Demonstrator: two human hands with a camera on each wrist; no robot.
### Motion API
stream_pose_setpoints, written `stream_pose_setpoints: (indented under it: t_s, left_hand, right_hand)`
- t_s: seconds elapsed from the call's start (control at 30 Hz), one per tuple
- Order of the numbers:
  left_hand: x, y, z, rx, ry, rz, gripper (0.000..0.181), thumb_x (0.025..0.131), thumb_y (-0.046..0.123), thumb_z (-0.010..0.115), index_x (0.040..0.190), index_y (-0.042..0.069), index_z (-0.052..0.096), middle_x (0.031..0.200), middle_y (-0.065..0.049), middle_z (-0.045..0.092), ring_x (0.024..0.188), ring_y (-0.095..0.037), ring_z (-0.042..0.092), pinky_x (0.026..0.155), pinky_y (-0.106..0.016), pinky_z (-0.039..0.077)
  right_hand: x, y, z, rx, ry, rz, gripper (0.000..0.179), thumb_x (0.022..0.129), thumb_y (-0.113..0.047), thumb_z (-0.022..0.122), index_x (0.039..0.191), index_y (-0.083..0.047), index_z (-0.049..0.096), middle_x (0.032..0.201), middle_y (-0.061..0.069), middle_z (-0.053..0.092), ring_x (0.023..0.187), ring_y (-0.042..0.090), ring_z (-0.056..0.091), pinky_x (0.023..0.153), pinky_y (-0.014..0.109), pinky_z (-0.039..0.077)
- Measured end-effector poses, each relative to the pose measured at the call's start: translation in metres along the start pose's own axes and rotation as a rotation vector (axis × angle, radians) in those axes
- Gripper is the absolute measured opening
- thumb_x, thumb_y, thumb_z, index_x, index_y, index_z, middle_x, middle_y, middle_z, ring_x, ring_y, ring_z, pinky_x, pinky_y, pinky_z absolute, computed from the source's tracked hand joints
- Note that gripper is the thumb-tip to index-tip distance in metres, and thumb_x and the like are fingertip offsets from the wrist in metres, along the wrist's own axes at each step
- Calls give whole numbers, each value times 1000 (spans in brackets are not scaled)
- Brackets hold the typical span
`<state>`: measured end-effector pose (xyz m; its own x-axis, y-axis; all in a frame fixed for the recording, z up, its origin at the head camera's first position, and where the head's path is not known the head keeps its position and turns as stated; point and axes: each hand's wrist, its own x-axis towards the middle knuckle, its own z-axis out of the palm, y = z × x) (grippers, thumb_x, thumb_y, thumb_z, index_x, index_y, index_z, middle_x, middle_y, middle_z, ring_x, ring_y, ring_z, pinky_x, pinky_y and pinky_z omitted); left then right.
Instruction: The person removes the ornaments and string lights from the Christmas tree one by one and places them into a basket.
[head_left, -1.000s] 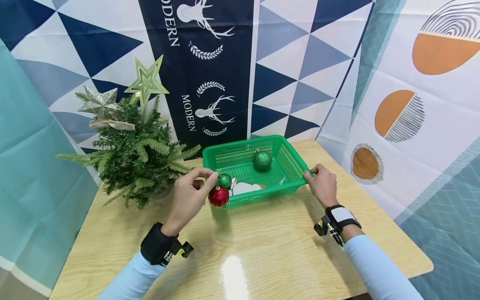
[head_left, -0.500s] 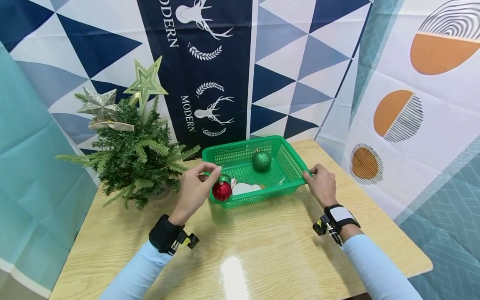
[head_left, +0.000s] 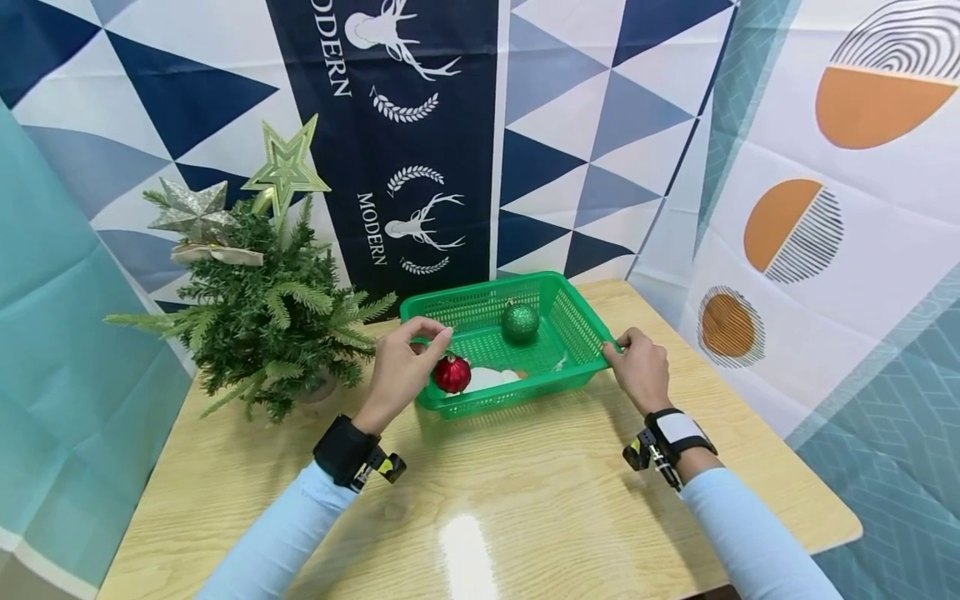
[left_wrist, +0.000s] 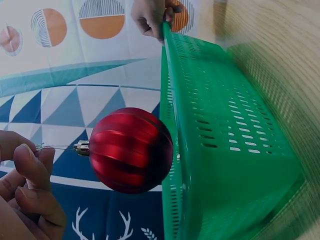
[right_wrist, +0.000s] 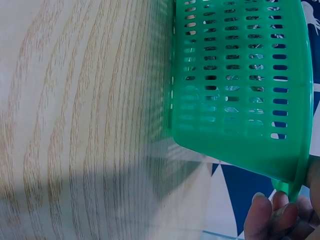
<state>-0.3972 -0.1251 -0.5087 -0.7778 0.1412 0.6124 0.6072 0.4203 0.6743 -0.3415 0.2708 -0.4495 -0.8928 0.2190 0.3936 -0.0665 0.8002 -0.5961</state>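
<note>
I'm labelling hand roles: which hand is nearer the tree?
Left: the left hand is beside the tree, on its right; the right hand grips the right end of the basket.

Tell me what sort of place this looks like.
Probably a small indoor table corner set up for the work, though I can't tell what building. Creased patterned hangings surround a wood-grained table, which bears a little artificial Christmas tree and a green basket.

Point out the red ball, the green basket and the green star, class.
Red ball (left_wrist: pixel 131 150), left wrist view: middle of its ribbed side.
Green basket (head_left: pixel 525 388), head view: its front wall.
Green star (head_left: pixel 285 170), head view: its centre.
</note>
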Motion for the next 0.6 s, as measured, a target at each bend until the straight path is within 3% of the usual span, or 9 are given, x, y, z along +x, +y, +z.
stream_pose_setpoints:
  t_s: [0.13, 0.2, 0.33, 0.5, 0.6]
  left_hand:
    - [6, 100, -25, -63, -9, -15, 21, 103, 31, 66, 115, 14, 73, 103, -3, 71, 78, -17, 62, 69, -31, 47]
    - [10, 147, -36, -26, -8, -32, 17, 103, 24, 68, 109, 9, 74, 97, -5, 72, 81, -18, 62, 71, -30, 48]
    - [16, 153, -34, 24, -24, -57, 16, 103, 21, 68, 108, 7, 74, 96, -5, 72, 77, -17, 62, 69, -29, 47]
    - [17, 147, -27, 26, -50, -76, 16, 103, 26, 67, 108, 12, 74, 97, -3, 72, 72, -18, 60, 69, -34, 49]
    - [19, 143, -23, 19, -69, -86, 14, 103, 24, 67, 107, 13, 74, 97, -2, 71, 76, -20, 61, 73, -36, 49]
  right_hand:
    - [0, 0, 0, 0, -1, -5, 24, 98, -19, 64, 96, 4, 68, 76, 18, 67, 60, 28, 59, 51, 34, 41]
    - [1, 0, -1, -1, 0, -6, 24, 98, -19, 64, 96, 4, 68, 77, 18, 68, 61, 29, 60, 51, 35, 42]
    - [2, 0, -1, 0, 4, -5, 23, 97, -19, 65, 96, 4, 68, 80, 20, 69, 63, 32, 62, 52, 36, 43]
    - [2, 1, -1, -1, -8, 10, 24, 98, -21, 65, 97, 3, 69, 82, 20, 69, 65, 32, 63, 53, 37, 43]
    - [1, 1, 0, -5, -14, 17, 24, 98, -21, 66, 96, 2, 68, 81, 19, 69, 65, 32, 63, 52, 37, 43]
